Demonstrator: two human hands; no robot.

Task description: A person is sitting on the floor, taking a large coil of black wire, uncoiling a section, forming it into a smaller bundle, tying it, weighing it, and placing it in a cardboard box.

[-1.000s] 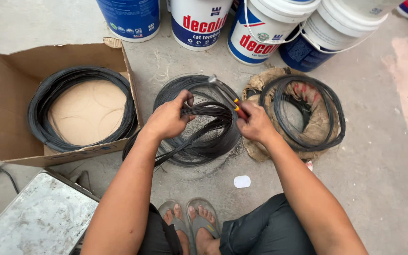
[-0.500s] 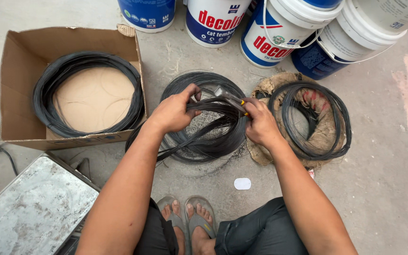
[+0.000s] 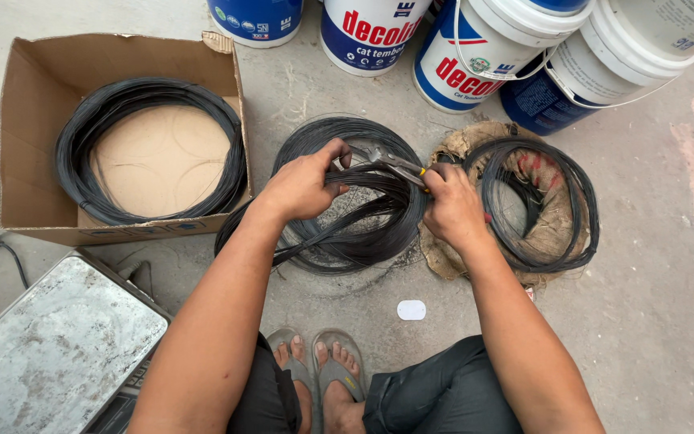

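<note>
Pliers [image 3: 391,163] now lower at wire coil [image 3: 355,201], right hand [image 3: 453,207] gripping handles, left hand [image 3: 305,185] pinching strands

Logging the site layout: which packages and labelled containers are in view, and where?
Cardboard box: upper left, open, brown, holding a black wire coil.
Paint buckets: top edge, round, white and blue with red-lettered labels.
Dark blue bucket: top right, white label.
Small white tag: on floor by the feet.
</note>
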